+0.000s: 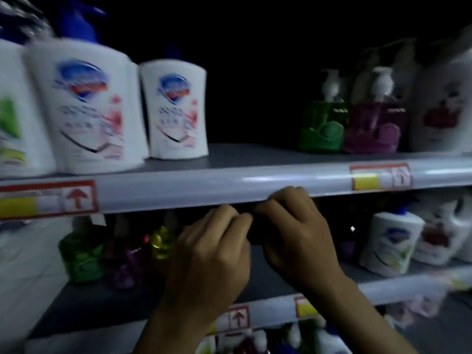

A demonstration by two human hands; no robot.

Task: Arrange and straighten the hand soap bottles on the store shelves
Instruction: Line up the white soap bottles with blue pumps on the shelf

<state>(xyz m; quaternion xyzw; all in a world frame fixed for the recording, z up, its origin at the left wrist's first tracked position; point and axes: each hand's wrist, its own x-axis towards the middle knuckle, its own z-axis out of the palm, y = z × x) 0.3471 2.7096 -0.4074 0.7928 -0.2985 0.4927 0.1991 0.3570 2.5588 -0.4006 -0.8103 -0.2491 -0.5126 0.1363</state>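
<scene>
Both hands reach into the dark gap of the middle shelf (84,300), just under the upper shelf's front rail (204,187). My left hand (214,249) and my right hand (293,233) are close together with fingers curled. The dark hides whatever is between them. On the upper shelf stand white soap bottles (176,108) with blue pumps at the left, one large one (89,106) near the edge. A green pump bottle (323,123) and a purple one (373,126) stand at the right. The whole view is blurred.
Green (81,251), purple and yellow (162,241) bottles stand on the middle shelf at the left, and white bottles (393,244) at the right. Red price tags (48,200) sit on the rails. More bottles show on the lowest shelf (281,338).
</scene>
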